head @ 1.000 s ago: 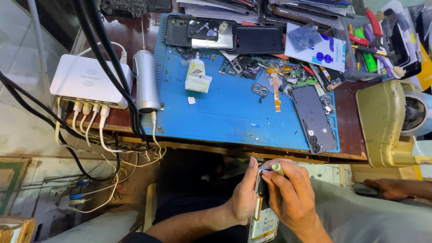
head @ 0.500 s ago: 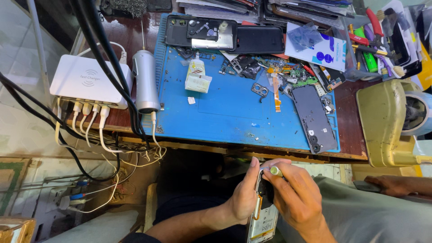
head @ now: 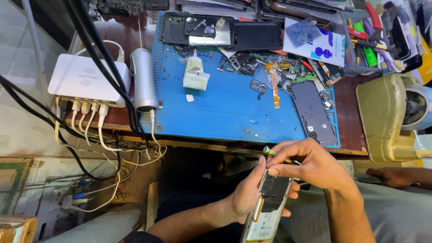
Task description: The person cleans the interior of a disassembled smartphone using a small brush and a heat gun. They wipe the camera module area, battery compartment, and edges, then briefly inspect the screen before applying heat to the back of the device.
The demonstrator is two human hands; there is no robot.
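Holding an opened smartphone (head: 269, 204) below the bench edge, our left hand (head: 246, 194) grips it while our right hand (head: 315, 164) pinches a small screwdriver (head: 275, 154); we judge a slip could gouge its exposed parts.

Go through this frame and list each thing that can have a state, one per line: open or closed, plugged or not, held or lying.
Phone in hand: back off, insides showing, held by left hand.
Small tool: pinched in right hand fingers, over the phone.
White charger: several cables plugged in.
Phone on mat: opened, lying flat.
Dark back cover: detached, lying on blue mat.
Silver cylinder tool: lying down, cable attached.
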